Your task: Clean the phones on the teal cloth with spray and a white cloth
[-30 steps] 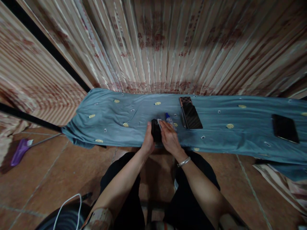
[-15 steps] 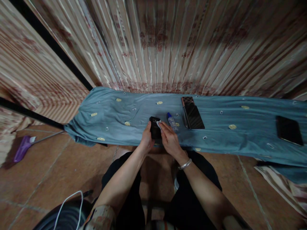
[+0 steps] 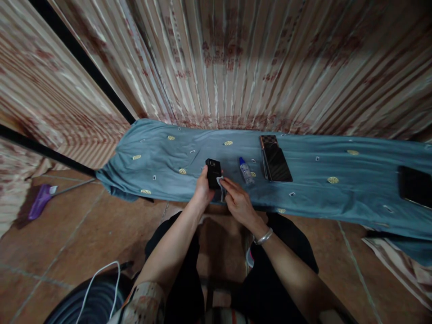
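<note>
A small black phone (image 3: 213, 170) is gripped by my left hand (image 3: 202, 188) along its left side, tilted, with the camera side facing up. My right hand (image 3: 239, 200) pinches a small pale grey cloth (image 3: 222, 185) against the phone's lower right edge, and part of the cloth hangs down. A clear bottle with a blue cap (image 3: 245, 171) lies to the right of the phone on the blue-green cloth cover (image 3: 199, 146). Farther right, a dark phone (image 3: 278, 164) rests beside a checkered case (image 3: 268, 141), partly overlapping it.
Another dark tablet or phone (image 3: 416, 185) lies at the right end of the cover. Striped curtains (image 3: 216, 63) hang behind. A purple dustpan or broom head (image 3: 40, 201) is on the floor at left, and a white cable (image 3: 97, 274) loops over a dark round object.
My right hand has slid the cloth down from near the phone's camera to its lower edge. The phone is tilted differently, and the view has shifted slightly.
</note>
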